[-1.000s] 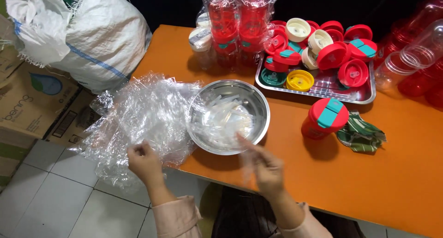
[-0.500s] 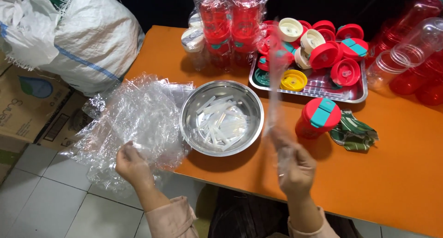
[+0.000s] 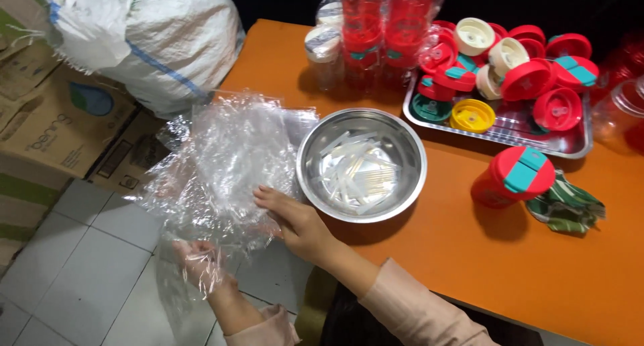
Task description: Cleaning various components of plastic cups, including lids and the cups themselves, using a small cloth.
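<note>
Head view, looking down over an orange table (image 3: 429,272) at its left edge.

Right hand (image 3: 298,222) laid flat on the pile of clear plastic bags (image 3: 228,165), fingers stretched out and loose, not clenched, pressing the top sheets down; likely pinning the slippery pile so that one bag can be peeled away. Left hand (image 3: 201,265) lower, off the table edge above the tiled floor (image 3: 74,279), inside or behind a clear bag, fingers spread within the film; whether pinching the plastic or merely draped in it cannot be told through the glare.

Pile of bags hanging half over the table's left edge, just beside and touching a round steel bowl (image 3: 361,163). In the bowl, a loose heap of thin, pale, translucent strips (image 3: 355,171), perhaps straws or seal strips, kept within easy reach of both hands.

Further right, a red cup with a red and teal lid (image 3: 513,178) standing upright, next to a crumpled green cloth (image 3: 567,208). Behind, a steel tray (image 3: 510,128) piled with red, cream, yellow and teal lids. Wrapped stacks of red cups (image 3: 376,30) at the back. Off the table to the left, a white woven sack (image 3: 154,44) over cardboard boxes (image 3: 47,118).
</note>
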